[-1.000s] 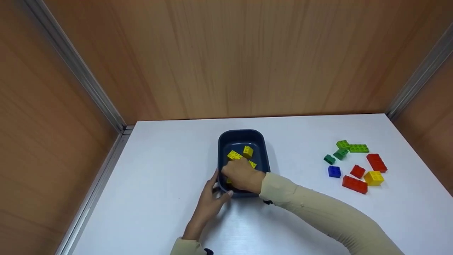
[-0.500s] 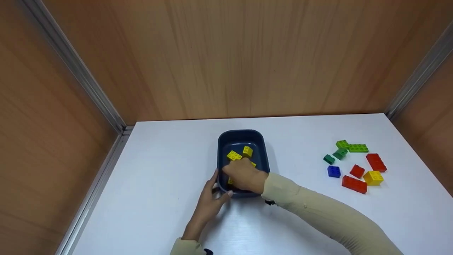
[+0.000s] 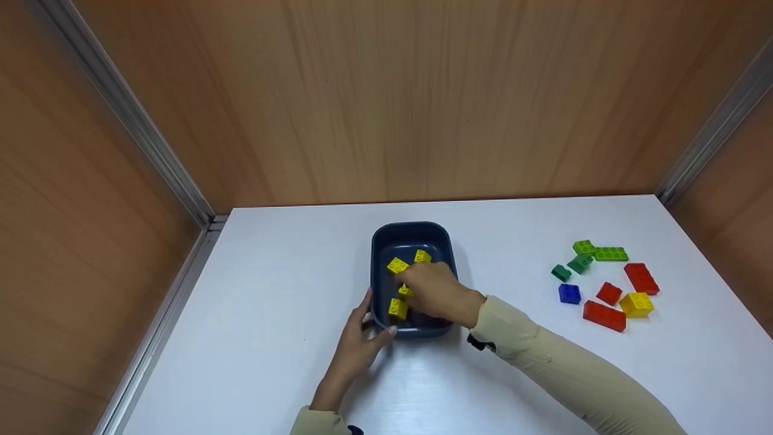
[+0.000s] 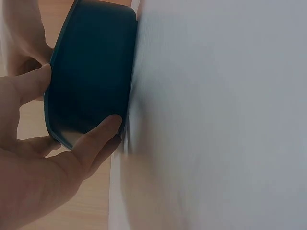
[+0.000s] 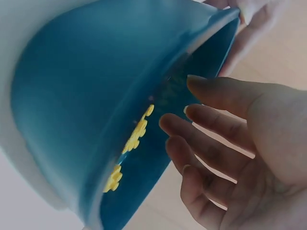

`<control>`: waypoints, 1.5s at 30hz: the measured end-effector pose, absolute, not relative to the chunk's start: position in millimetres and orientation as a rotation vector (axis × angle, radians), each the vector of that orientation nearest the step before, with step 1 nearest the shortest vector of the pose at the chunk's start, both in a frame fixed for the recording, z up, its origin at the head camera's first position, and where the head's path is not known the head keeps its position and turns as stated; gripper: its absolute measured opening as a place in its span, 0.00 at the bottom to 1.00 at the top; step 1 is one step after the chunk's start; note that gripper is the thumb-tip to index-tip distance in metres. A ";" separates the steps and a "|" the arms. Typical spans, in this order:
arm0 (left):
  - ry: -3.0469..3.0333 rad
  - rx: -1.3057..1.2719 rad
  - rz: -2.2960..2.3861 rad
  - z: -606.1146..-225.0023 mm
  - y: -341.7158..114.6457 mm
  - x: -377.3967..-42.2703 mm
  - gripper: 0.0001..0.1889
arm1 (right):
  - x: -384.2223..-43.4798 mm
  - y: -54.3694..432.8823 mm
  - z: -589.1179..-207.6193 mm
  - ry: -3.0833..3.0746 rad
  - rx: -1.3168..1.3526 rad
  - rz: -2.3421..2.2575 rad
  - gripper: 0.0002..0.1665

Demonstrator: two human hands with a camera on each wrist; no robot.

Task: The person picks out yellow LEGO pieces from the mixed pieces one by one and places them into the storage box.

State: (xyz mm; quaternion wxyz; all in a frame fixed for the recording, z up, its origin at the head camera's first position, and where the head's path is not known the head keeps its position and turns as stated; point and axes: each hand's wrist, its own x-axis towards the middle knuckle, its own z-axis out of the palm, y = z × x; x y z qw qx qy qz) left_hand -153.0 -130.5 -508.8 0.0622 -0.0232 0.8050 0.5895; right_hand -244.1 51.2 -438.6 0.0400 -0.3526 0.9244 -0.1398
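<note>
A dark blue plastic container (image 3: 413, 230) stands on the white table with several yellow toy bricks (image 3: 398, 309) inside. My left hand (image 3: 354, 348) grips its near left corner, thumb on the near side and fingers along the left side. The left wrist view shows that hand's fingertips (image 4: 112, 123) against the container's outer wall (image 4: 91, 72). Reaching over the right rim, my right hand (image 3: 436, 291) is above the bricks and partly covers them. In the right wrist view its fingers (image 5: 211, 148) are loosely bent, with nothing between them, beside the studs of yellow bricks (image 5: 136, 134).
To the right on the table (image 3: 272, 290) lie loose bricks: green ones (image 3: 611, 254), red ones (image 3: 606, 316), a blue brick (image 3: 569, 294) and a yellow brick (image 3: 637, 305). Wood panels (image 3: 423, 103) enclose the table at the back and sides.
My right hand has shifted to the right and slightly back, and its fingers have come away from the near bricks, uncovering them. The left hand and the container stay in place.
</note>
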 end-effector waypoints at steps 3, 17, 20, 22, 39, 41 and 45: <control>2.438 -0.083 1.773 -509.0 -130.2 -152.9 0.47 | -243.9 59.3 -437.5 2.838 -1.051 -0.501 0.17; 2.446 -0.118 1.763 -508.0 -128.4 -153.4 0.46 | -243.7 103.7 -425.9 2.957 -0.790 -0.691 0.18; 2.445 -0.109 1.770 -508.2 -128.6 -153.6 0.46 | -243.4 113.5 -424.7 2.969 -0.731 -0.738 0.17; 2.444 -0.110 1.772 -508.2 -128.5 -153.8 0.46 | -243.1 120.6 -425.4 2.976 -0.697 -0.769 0.17; 2.464 -0.110 1.749 -509.5 -127.7 -150.9 0.48 | -237.1 184.6 -446.4 3.060 -0.527 -0.830 0.16; 2.462 -0.108 1.750 -509.0 -127.8 -150.9 0.48 | -236.5 192.3 -447.4 3.060 -0.492 -0.830 0.16; 2.467 -0.104 1.749 -508.4 -127.8 -150.9 0.47 | -234.4 205.4 -448.5 3.067 -0.439 -0.816 0.17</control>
